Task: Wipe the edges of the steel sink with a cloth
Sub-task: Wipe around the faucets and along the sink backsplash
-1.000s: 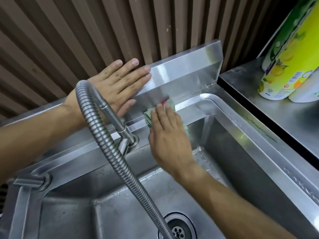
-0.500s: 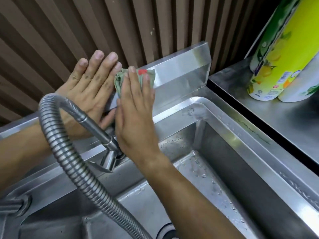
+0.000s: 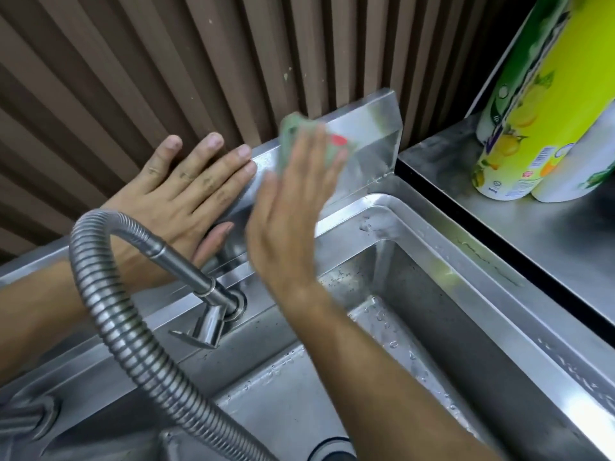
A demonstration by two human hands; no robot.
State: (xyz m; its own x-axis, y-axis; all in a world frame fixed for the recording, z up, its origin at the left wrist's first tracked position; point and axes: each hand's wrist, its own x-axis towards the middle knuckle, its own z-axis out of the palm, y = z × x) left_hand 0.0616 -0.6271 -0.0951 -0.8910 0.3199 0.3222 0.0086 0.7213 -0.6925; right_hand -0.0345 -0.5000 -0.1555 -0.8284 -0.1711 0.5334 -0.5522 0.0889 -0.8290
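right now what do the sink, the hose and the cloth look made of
Sink: brushed steel, dull sheen with water drops. Hose: ribbed metal, it seems, grey and glossy. Cloth: soft pale green fabric, blurred, so the weave is unclear.

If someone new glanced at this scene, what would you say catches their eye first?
Probably the right hand, pressing a blurred green cloth flat against the steel backsplash behind the sink. Beside it, the left hand lies spread against the same panel. The ribbed faucet hose arcs across the foreground, and a bright yellow-green bottle stands on the counter at right.
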